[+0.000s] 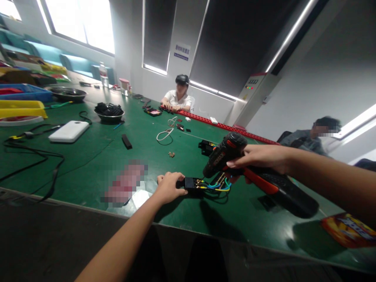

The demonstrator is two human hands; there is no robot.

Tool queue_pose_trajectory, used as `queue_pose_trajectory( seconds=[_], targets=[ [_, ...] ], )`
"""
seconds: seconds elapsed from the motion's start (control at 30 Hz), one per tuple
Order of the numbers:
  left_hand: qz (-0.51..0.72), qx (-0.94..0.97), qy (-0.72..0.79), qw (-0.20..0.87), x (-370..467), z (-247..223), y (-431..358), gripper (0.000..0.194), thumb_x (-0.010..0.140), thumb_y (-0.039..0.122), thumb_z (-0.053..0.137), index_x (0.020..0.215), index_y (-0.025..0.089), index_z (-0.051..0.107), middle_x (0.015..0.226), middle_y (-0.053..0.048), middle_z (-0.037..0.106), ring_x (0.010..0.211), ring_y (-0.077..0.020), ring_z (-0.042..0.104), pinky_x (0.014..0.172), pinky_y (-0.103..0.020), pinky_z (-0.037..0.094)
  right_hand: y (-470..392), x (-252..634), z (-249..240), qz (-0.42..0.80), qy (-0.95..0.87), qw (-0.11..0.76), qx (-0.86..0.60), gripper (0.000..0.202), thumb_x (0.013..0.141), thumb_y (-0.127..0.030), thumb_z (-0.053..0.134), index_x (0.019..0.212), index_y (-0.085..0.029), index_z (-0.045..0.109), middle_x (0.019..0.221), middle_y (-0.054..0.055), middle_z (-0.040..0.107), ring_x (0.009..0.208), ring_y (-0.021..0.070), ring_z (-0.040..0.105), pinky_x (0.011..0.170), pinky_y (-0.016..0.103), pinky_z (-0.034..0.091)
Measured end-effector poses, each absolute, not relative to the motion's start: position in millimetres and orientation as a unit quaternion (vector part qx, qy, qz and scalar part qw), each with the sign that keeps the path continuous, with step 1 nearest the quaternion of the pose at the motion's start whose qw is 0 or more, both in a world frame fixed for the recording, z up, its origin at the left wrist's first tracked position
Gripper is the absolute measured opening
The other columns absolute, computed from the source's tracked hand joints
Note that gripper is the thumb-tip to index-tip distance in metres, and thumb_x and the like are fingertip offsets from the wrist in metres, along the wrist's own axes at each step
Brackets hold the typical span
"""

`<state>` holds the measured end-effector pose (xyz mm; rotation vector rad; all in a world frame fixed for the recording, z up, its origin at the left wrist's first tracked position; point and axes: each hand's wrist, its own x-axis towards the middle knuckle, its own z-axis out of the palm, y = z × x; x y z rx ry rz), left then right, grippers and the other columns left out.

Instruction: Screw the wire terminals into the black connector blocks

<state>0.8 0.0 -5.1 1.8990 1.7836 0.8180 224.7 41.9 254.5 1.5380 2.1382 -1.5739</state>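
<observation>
My right hand [249, 160] is wrapped round the grip of a black and orange power drill [226, 152]. The drill's nose points down and left, over the wired end of a black terminal block [192, 184]. My left hand [170, 187] holds the block's left end between thumb and fingers on the green table. Blue, yellow and green wires [219, 186] run out of the block's right side, below the drill. Whether the bit touches a screw is too small to tell. Small brass pieces [171, 154] lie in a pile beyond my left hand.
Behind the block lies another black wired part [206, 147]. A metal bowl of black parts [109, 112], a white power bank [69, 131] and black cables stand left. A snack packet [349, 230] lies right. Two people sit beyond the green table [141, 137].
</observation>
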Motion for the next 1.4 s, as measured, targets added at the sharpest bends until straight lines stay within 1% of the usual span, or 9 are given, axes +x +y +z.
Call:
queue_pose_trajectory(
  seconds=[0.13,0.37,0.57,0.7,0.8,1.0,1.17,1.3,1.4],
  targets=[
    [0.29,0.68,0.642,0.205,0.9,-4.8,0.1,0.04,0.072,0.041,0.077,0.107,0.027,0.065,0.115,-0.003,0.07,0.113,-0.0296,0.056,0.092,-0.044,0.034,41.3,225.6,252.4,-0.501,0.701,0.046,0.505,0.035,0.07,-0.04,0.081,0.093,-0.016,0.069,0.088,0.01,0.073,0.078,0.0241,0.069,0.058,0.031,0.056],
    [0.289,0.68,0.643,0.201,0.9,-5.5,0.2,0.04,0.072,0.041,0.077,0.107,0.027,0.065,0.114,-0.003,0.07,0.112,-0.0301,0.056,0.092,-0.044,0.034,40.4,228.3,251.6,-0.504,0.703,0.049,0.5,0.036,0.07,-0.039,0.08,0.095,-0.016,0.068,0.086,0.008,0.073,0.073,0.0214,0.068,0.056,0.029,0.054],
    [0.287,0.68,0.644,0.2,0.9,-4.7,0.0,0.04,0.071,0.041,0.077,0.107,0.027,0.065,0.114,-0.003,0.07,0.112,-0.03,0.056,0.092,-0.044,0.034,44.4,233.9,250.5,-0.511,0.72,0.036,0.468,0.037,0.074,-0.042,0.079,0.098,-0.016,0.068,0.089,0.008,0.073,0.084,0.025,0.07,0.07,0.036,0.056],
    [0.286,0.678,0.645,0.205,1.0,-4.0,-0.3,0.039,0.072,0.042,0.076,0.107,0.027,0.066,0.114,-0.004,0.07,0.113,-0.0302,0.056,0.093,-0.044,0.034,42.6,234.9,251.9,-0.501,0.718,0.039,0.481,0.04,0.073,-0.044,0.079,0.098,-0.015,0.068,0.093,0.01,0.073,0.086,0.027,0.07,0.067,0.036,0.056],
    [0.288,0.679,0.643,0.206,0.9,-4.2,-0.3,0.039,0.072,0.042,0.076,0.107,0.027,0.066,0.114,-0.003,0.07,0.113,-0.0305,0.056,0.093,-0.044,0.034,39.6,234.9,251.7,-0.497,0.712,0.038,0.495,0.037,0.071,-0.041,0.079,0.096,-0.016,0.068,0.093,0.01,0.074,0.085,0.0268,0.07,0.065,0.035,0.056],
    [0.291,0.679,0.643,0.202,0.6,-4.8,0.1,0.039,0.071,0.041,0.077,0.106,0.027,0.065,0.113,-0.003,0.07,0.112,-0.0301,0.056,0.093,-0.045,0.034,38.8,236.6,244.9,-0.52,0.715,0.006,0.468,0.028,0.072,-0.034,0.079,0.094,-0.019,0.07,0.092,0.005,0.074,0.087,0.024,0.069,0.081,0.036,0.054],
    [0.292,0.68,0.641,0.204,0.6,-3.7,-0.5,0.039,0.071,0.041,0.077,0.106,0.027,0.066,0.114,-0.002,0.07,0.112,-0.0295,0.057,0.093,-0.044,0.034,37.2,238.2,248.8,-0.516,0.713,0.016,0.475,0.029,0.074,-0.036,0.077,0.096,-0.018,0.071,0.095,0.008,0.074,0.09,0.0267,0.069,0.081,0.039,0.055],
    [0.291,0.681,0.641,0.202,0.7,-2.6,-0.8,0.039,0.071,0.041,0.077,0.106,0.027,0.066,0.113,-0.002,0.07,0.111,-0.0297,0.057,0.092,-0.043,0.035,34.8,236.9,249.9,-0.518,0.713,0.011,0.472,0.029,0.072,-0.035,0.079,0.095,-0.018,0.071,0.093,0.007,0.074,0.088,0.0255,0.069,0.082,0.039,0.054],
    [0.285,0.677,0.648,0.203,1.1,-1.3,-1.1,0.039,0.07,0.04,0.077,0.105,0.027,0.066,0.112,-0.003,0.071,0.111,-0.0299,0.057,0.092,-0.043,0.035,34.8,237.2,247.1,-0.515,0.714,0.004,0.474,0.029,0.072,-0.034,0.078,0.096,-0.019,0.071,0.089,0.005,0.074,0.085,0.0248,0.069,0.079,0.037,0.054]
  ],
)
